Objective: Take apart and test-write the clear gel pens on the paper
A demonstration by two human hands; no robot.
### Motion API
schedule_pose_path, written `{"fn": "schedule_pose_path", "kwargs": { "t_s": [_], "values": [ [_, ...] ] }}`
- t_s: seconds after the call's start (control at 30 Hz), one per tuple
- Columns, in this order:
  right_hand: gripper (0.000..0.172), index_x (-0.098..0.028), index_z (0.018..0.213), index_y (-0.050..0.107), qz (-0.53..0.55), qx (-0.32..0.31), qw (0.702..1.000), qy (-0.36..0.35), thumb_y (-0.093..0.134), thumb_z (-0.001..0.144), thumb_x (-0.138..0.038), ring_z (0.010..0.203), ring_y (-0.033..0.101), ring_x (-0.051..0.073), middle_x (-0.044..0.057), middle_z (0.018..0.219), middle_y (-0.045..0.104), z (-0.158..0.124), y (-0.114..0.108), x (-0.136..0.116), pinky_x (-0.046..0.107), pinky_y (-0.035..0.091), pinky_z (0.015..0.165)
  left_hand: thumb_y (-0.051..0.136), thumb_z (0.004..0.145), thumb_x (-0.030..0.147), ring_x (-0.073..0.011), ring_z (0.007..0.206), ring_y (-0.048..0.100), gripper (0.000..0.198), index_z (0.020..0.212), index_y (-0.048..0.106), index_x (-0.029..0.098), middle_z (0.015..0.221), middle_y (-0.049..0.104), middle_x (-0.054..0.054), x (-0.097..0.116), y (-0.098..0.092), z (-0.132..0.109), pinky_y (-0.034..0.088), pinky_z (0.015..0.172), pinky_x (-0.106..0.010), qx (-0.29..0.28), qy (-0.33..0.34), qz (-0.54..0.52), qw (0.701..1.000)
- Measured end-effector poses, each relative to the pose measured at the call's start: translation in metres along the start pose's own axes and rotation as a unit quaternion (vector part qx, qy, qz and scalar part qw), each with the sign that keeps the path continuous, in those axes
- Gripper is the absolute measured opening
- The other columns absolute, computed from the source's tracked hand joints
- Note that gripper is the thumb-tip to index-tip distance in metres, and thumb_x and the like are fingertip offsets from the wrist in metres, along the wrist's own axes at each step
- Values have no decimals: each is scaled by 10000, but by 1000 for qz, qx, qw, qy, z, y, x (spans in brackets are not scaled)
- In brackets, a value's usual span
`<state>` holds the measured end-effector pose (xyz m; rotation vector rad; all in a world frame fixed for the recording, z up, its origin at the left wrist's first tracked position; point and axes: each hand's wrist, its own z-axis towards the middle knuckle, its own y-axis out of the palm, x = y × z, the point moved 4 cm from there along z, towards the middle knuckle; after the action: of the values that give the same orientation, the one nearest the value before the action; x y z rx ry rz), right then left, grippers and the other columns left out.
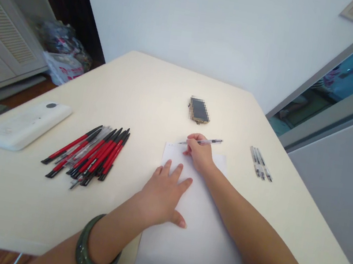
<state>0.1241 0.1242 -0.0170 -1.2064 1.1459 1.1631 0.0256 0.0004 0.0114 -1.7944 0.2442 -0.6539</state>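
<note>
A white sheet of paper lies on the table in front of me, running down past the near edge. My left hand rests flat on its left side, fingers spread, a green bangle round the wrist. Near the sheet's top edge, my right hand grips a clear pen with a dark end. The pen slants, its tip at the paper's upper left, where a few small faint marks show. The palm side of my right hand is hidden.
Left of the paper lies a pile of red-and-black and clear pens. A white device sits further left. Several clear pens lie at right. A dark pixelated object is beyond the paper. A wall borders the table's far edge.
</note>
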Motion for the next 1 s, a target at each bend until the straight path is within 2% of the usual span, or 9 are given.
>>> {"fn": "schedule_pose_path", "kwargs": {
  "t_s": [0.13, 0.37, 1.0],
  "values": [
    [131, -170, 690, 558, -80, 2, 996, -27, 466, 648, -252, 433, 445, 89, -31, 509, 521, -2, 0, 0, 216, 372, 431, 605, 437, 651, -436, 1215, 71, 961, 1256, 307, 248, 1366, 185, -171, 1, -1, -1, 138, 923, -555, 16, 0, 9, 1000],
    [157, -168, 612, 561, -191, 13, 979, -74, 426, 652, -238, 513, 467, 109, -24, 520, 520, -8, 2, -7, 234, 365, 510, 613, 433, 645, -428, 1216, 87, 958, 1252, 313, 248, 1360, 206, -167, 2, -1, -1, 145, 927, -552, 7, -8, 7, 1000],
    [152, -178, 614, 528, -247, 0, 961, -122, 399, 676, -230, 547, 470, 115, -15, 558, 535, -5, 5, -4, 231, 358, 527, 606, 441, 647, -436, 1213, 79, 961, 1261, 301, 250, 1363, 192, -172, 1, -1, 1, 150, 922, -553, 2, -7, 13, 1000]
  ]
}}
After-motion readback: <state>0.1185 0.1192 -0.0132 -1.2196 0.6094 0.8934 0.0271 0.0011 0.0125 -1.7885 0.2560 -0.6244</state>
